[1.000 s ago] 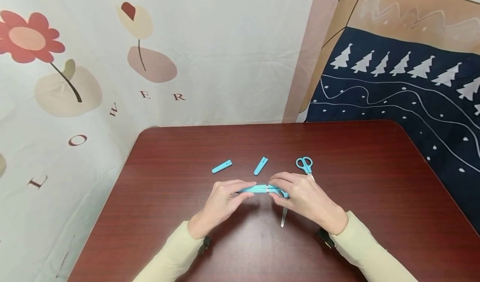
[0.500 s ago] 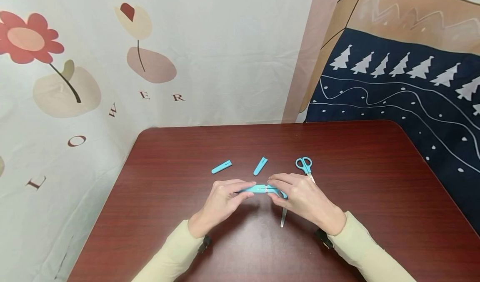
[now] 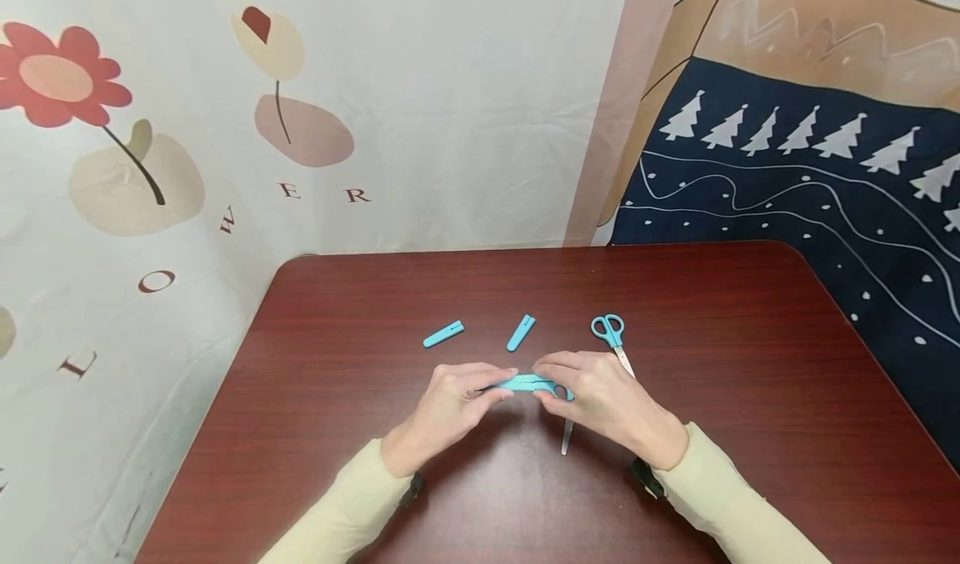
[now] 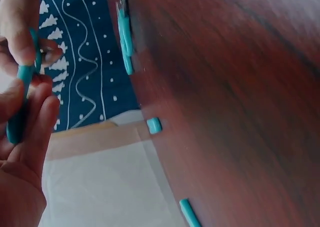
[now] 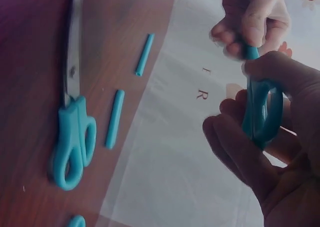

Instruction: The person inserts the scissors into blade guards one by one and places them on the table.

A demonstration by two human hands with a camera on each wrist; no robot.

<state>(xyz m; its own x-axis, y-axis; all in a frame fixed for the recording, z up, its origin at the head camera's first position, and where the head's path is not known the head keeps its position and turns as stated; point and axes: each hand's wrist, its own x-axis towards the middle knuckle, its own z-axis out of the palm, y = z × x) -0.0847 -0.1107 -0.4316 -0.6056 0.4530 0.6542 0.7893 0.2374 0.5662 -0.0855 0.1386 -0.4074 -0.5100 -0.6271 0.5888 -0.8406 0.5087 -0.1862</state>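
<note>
My left hand (image 3: 450, 406) pinches a light-blue blade cover (image 3: 514, 383) between thumb and fingers. The cover sits over the blades of a pair of scissors, its open end right at the blue handles (image 5: 253, 112). My right hand (image 3: 615, 397) grips those handles, thumb on one side and fingers on the other. Hands and scissors are raised over the table, the scissors lying crosswise in the head view. Below the right hand, the metal blade (image 3: 567, 439) of another pair of scissors shows on the table; its handles are hidden there.
Two more blue blade covers lie on the dark red table (image 3: 375, 297): one at left (image 3: 444, 333), one nearer the middle (image 3: 521, 332). Scissors with blue handles (image 3: 608, 331) lie behind the right hand, blades bare. A patterned curtain (image 3: 465, 131) hangs behind the table's far edge.
The strip of metal between cover and handles has closed up; the cover now meets the handles. The left hand has shifted slightly right. Things on the table have stayed put.
</note>
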